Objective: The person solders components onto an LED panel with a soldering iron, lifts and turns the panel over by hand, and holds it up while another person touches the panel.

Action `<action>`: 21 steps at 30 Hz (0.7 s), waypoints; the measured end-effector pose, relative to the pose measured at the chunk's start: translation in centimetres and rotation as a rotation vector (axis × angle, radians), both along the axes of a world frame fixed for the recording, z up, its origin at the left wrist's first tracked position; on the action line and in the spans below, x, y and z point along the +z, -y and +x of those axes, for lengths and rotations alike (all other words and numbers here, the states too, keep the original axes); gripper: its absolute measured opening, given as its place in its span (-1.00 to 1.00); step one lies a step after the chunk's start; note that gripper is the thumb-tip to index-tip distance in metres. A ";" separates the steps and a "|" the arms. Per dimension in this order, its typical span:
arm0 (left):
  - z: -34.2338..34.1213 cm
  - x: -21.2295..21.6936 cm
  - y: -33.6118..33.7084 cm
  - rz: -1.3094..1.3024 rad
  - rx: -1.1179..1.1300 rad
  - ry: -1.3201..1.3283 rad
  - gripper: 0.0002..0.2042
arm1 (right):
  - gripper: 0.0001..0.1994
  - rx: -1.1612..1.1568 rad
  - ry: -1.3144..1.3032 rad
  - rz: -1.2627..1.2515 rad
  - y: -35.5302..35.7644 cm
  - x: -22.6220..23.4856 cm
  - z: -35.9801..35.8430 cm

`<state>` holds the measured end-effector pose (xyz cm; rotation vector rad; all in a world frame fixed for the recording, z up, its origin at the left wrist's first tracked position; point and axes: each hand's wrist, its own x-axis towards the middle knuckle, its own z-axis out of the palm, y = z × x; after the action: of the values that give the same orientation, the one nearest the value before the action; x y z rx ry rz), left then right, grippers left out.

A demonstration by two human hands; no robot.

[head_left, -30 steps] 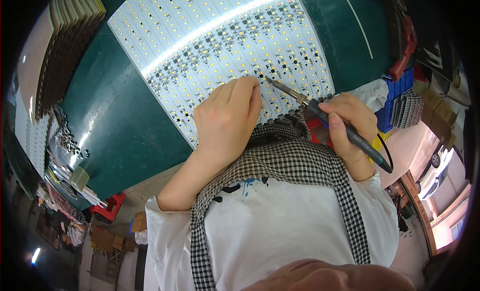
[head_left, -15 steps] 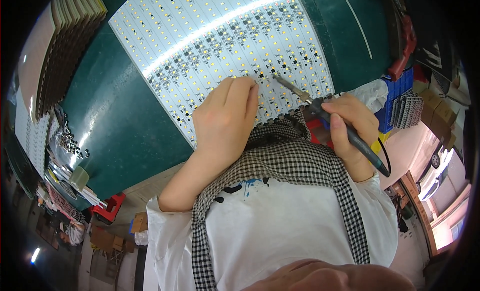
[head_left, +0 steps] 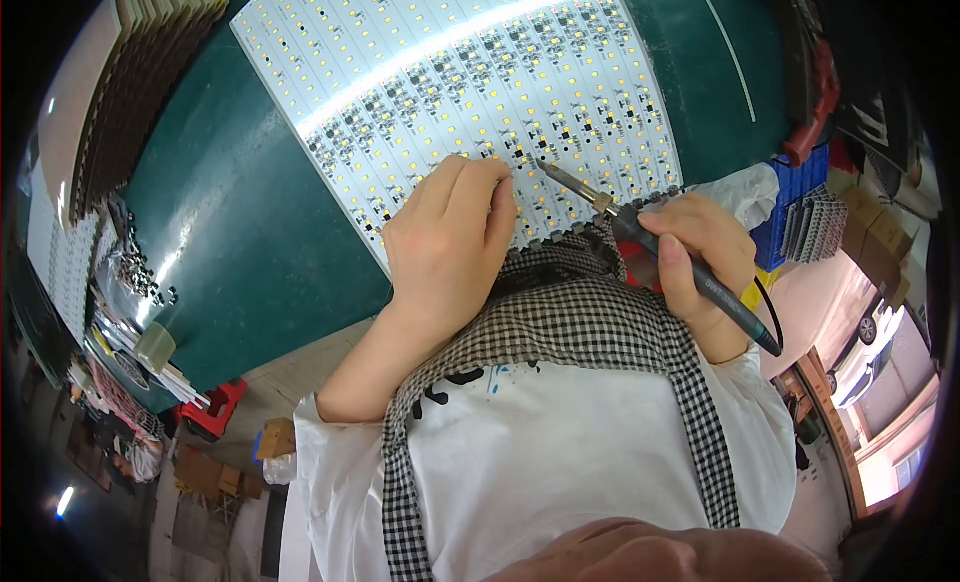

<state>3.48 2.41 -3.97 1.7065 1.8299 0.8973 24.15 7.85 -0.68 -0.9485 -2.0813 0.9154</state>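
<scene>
Your right hand [head_left: 708,254] pinches a dark pen-shaped soldering iron [head_left: 626,221]; your left hand [head_left: 448,232] curls, grip unclear. Blue plastic crate [head_left: 804,176], two o'clock.

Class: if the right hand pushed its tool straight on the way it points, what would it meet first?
Probably the white LED board, near its small black components: the soldering iron in the right hand points forward-left over it. Depth is unclear; the tip may already be touching.

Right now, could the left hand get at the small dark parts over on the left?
Probably yes: between the left hand and the small dark parts there seems to be mostly green tabletop, though they look a stretch away.
</scene>
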 end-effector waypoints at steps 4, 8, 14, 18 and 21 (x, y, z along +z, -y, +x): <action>0.1 -0.2 0.0 -0.014 -0.014 -0.010 -0.89 | -0.90 -0.015 -0.008 -0.040 0.1 0.0 -0.2; 0.0 -0.3 -0.1 -0.012 -0.037 -0.015 -0.89 | -0.90 -0.017 -0.001 -0.081 0.1 0.1 -0.3; 0.2 0.0 -0.2 -0.051 -0.056 -0.034 -0.91 | -0.90 -0.019 -0.010 -0.110 0.1 -0.1 -0.3; 0.1 0.0 -0.3 -0.013 -0.080 -0.065 -0.91 | -0.90 -0.023 -0.016 -0.095 0.2 -0.1 -0.2; 0.2 0.0 -0.2 -0.011 -0.067 -0.064 -0.90 | -0.90 -0.008 0.013 -0.058 0.2 0.0 -0.3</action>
<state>3.66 2.64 -4.01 1.7979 1.8040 0.8134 23.83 7.67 -0.71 -0.9943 -2.0701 0.9725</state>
